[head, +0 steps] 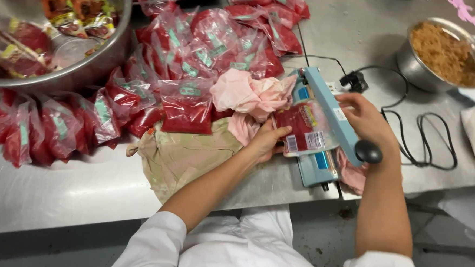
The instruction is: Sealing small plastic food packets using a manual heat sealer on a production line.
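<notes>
1. The clear pouch of red filling (pixel 301 129) lies across the bed of the blue heat sealer (pixel 325 119), near the front edge of the steel bench (pixel 71 195), its labelled end turned toward the person.
2. It looks light and limp: thin glossy film over a soft, loose fill that would slump and shift if lifted by one corner. The film is probably slick, and it seems best taken by the flat empty margin or pinned flat with a palm.
3. The left hand (pixel 267 141) does that, its grip closed on the pouch's near edge, fingers spread flat on the film.
4. The right hand (pixel 365 121) rests on the sealer's hinged arm, its grip curled over the bar just above the black knob (pixel 368 152); the arm is angled down over the pouch.
5. Just left lie pink cloths (pixel 247 93) and a tan cloth (pixel 179 155); beyond them is a heap of red pouches (pixel 198 55) and a large steel bowl (pixel 97 61). A smaller bowl of brown shreds (pixel 445 52) stands well apart on the right, past the black cable (pixel 427 138).
6. Hidden: the pouch's open mouth under the arm, so I cannot tell whether the bar is pressed fully down. The large bowl is cut off by the frame edge.
</notes>
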